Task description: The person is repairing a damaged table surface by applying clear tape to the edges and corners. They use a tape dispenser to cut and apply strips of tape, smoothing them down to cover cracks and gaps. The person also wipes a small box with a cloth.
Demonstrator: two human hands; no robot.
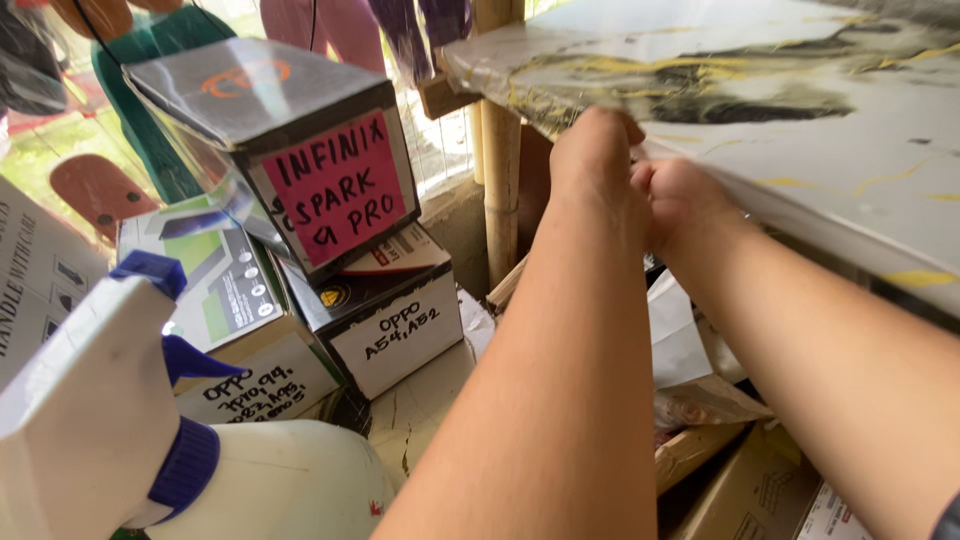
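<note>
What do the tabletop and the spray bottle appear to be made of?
Tabletop: probably board under a glossy marble-print film, grey with yellow veins; its edge looks thin and wrinkled. Both hands touch that edge. Spray bottle: white matte plastic with a blue trigger and collar.

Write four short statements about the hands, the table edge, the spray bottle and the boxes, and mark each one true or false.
1. Both hands, left hand and right hand, are up at the edge of the marbled tabletop. True.
2. The spray bottle has a red trigger. False: its trigger and collar are blue, its body white.
3. The top box of the stack bears a pink label. True.
4. The left hand grips the spray bottle. False: the bottle stands untouched at lower left.
</note>
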